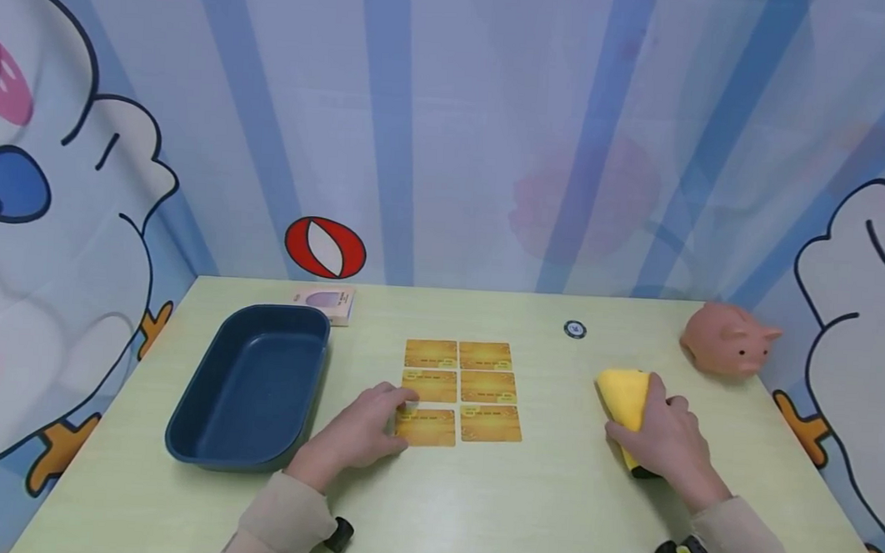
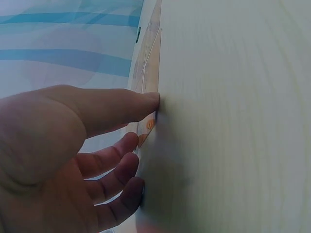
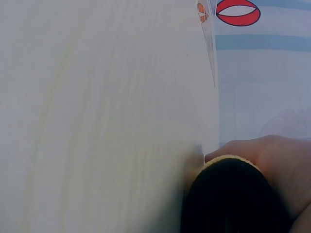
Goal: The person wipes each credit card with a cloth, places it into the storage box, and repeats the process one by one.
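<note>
Several gold bank-style cards (image 1: pixel 487 425) lie flat in two columns at the middle of the table. My left hand (image 1: pixel 365 427) is at the front-left card (image 1: pixel 434 431), with the index finger by its upper left corner and the thumb at its lower left corner. In the left wrist view the thumb (image 2: pixel 116 107) reaches straight out to the card's edge, the other fingers loosely bent. On the right, my right hand (image 1: pixel 670 439) grips a yellow, fuzzy-edged object (image 1: pixel 622 394) with a black end (image 3: pixel 233 199), fingers over its far side and thumb on its left.
A dark blue basin (image 1: pixel 257 384) stands left of the left hand, with a pale pink box (image 1: pixel 336 303) behind it. A round dark chip (image 1: pixel 575 329) lies behind the yellow object. At the back right is a pink piggy bank (image 1: pixel 728 342). A patterned curtain (image 1: pixel 479 145) borders the table.
</note>
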`<action>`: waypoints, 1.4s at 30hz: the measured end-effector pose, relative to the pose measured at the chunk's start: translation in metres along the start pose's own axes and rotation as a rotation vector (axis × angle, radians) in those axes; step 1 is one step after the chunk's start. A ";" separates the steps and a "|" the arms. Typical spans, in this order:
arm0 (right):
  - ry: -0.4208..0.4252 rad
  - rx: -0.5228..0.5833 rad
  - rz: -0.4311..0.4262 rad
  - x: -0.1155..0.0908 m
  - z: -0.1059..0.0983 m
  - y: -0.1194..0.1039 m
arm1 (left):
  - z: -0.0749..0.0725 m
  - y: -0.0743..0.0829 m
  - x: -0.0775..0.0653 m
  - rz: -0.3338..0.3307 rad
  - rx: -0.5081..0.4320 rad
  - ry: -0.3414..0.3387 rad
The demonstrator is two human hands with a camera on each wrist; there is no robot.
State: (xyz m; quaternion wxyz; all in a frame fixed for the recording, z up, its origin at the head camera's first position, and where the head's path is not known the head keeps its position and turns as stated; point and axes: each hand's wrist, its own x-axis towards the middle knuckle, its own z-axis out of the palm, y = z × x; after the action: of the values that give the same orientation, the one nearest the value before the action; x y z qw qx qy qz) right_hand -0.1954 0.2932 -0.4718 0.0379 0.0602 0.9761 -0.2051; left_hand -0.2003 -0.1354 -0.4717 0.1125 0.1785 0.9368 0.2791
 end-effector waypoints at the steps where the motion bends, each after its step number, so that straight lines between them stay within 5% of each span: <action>1: 0.004 0.003 -0.004 0.000 0.000 0.000 | 0.000 0.000 0.000 0.000 0.003 -0.005; 18: 0.046 0.076 -0.130 0.007 -0.001 -0.003 | 0.001 0.001 -0.001 -0.038 0.000 0.011; 27: 0.080 0.097 -0.186 0.007 -0.004 -0.013 | 0.000 -0.002 -0.004 0.003 0.021 0.041; 34: 0.128 0.129 -0.255 0.007 -0.008 -0.022 | 0.001 -0.010 -0.001 0.045 -0.082 0.069; 42: 0.143 0.150 -0.287 0.012 -0.011 -0.035 | -0.009 -0.009 -0.001 0.034 -0.302 0.092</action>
State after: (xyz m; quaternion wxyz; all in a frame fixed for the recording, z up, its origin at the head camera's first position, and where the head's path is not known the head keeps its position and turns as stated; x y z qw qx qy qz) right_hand -0.2124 0.2673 -0.4495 -0.0661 -0.0627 0.9569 -0.2756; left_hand -0.2047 -0.1471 -0.4694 0.0900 0.1622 0.8853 0.4264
